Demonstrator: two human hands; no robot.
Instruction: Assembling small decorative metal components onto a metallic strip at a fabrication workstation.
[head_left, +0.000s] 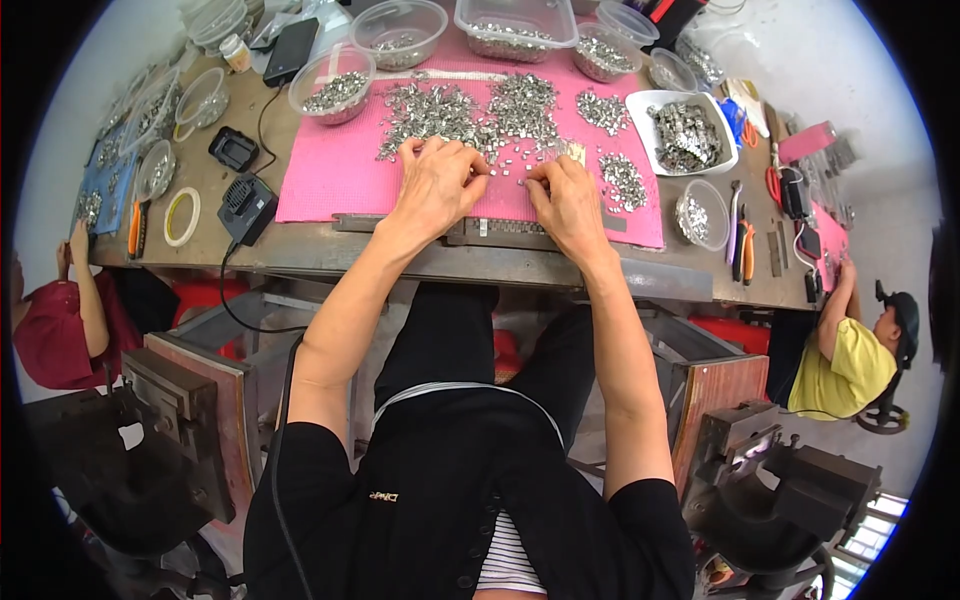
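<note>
Whether either hand grips a piece I cannot tell: at the fingertips of the left hand (440, 182) and right hand (567, 200) the detail is too small, though both have curled fingers, thumb close to forefinger. The dark rim cuts off the co-worker in red (75, 335) at far left. A pink mat (330, 170) covers part of the worn workbench (205, 250); pale walls (850, 80) surround it. Small silvery metal pieces (430, 112) lie heaped on the mat beyond the hands, shiny, blocky and jumbled, a few scattered between them
</note>
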